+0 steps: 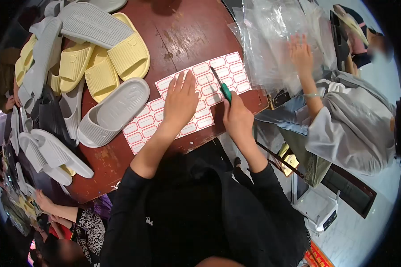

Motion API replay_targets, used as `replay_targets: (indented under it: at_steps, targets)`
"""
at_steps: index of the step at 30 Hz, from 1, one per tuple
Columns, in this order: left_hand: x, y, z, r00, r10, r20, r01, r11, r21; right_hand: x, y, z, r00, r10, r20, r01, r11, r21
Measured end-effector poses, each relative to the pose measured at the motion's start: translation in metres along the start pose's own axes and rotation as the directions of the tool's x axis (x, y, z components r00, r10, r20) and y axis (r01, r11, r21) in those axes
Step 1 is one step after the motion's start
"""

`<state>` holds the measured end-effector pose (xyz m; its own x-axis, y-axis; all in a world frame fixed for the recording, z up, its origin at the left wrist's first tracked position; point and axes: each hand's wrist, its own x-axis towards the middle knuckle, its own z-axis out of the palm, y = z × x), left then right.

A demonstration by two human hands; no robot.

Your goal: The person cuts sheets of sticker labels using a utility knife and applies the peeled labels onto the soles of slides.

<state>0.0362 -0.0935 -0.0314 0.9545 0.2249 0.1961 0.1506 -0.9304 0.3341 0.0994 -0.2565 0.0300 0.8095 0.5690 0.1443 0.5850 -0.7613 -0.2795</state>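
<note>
A dark red table [173,49] is filling the upper middle of the view, its scuffed top showing bare patches. A heap of slippers [96,26] is crowding its left side, with grey, yellow, white and black footwear lying across each other at mixed angles. At the right, a person in a grey top [352,138] is stretching an arm out, and that person's open hand [301,53] is lying over clear plastic bags [265,26] beside the table. At the lower left, another person's patterned sleeve [91,231] is showing, the arm pointing toward the slippers.

Near the table's front edge, 2 label sheets [203,122] are lying flat and overlapping, their white labels being framed in red. A single grey slipper [124,104] is sitting just left of them, toe strap toward the wearer of the camera.

The left hand [181,100] is resting palm down on the sheets, fingers extended and holding nothing visible. The right hand [238,116] is closing around a green-handled tool [226,92] just beside the sheets' right portion. The tool's thin dark shaft is slanting over the upper sheet; whether its tip is touching the paper is impossible to tell.
</note>
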Motion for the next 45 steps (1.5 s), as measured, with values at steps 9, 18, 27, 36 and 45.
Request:
replay_targets:
  at_steps: [9, 18, 27, 36, 45]
  targets:
    - [-0.016, -0.010, -0.003, 0.999, 0.008, 0.043, -0.011, 0.998, 0.055, 0.015, -0.015, 0.018, 0.986, 0.060, 0.155, -0.061, 0.998, 0.001]
    - [-0.016, -0.010, -0.002, 0.999, 0.003, 0.053, -0.006, 0.998, 0.058, 0.015, -0.016, 0.029, 0.983, 0.069, 0.173, -0.062, 0.997, -0.044]
    - [-0.015, -0.010, -0.004, 0.998, -0.004, 0.069, 0.000, 0.999, 0.054, 0.009, -0.018, 0.011, 0.958, 0.081, 0.273, -0.041, 0.988, -0.152]
    - [-0.014, -0.013, -0.003, 0.999, 0.008, 0.046, -0.010, 0.999, 0.041, -0.054, -0.006, -0.022, 0.955, 0.091, 0.283, -0.028, 0.975, -0.219]
    - [-0.008, -0.008, 0.003, 1.000, 0.000, 0.014, 0.000, 0.999, 0.034, -0.046, -0.016, -0.051, 0.978, 0.075, 0.196, -0.056, 0.993, -0.102]
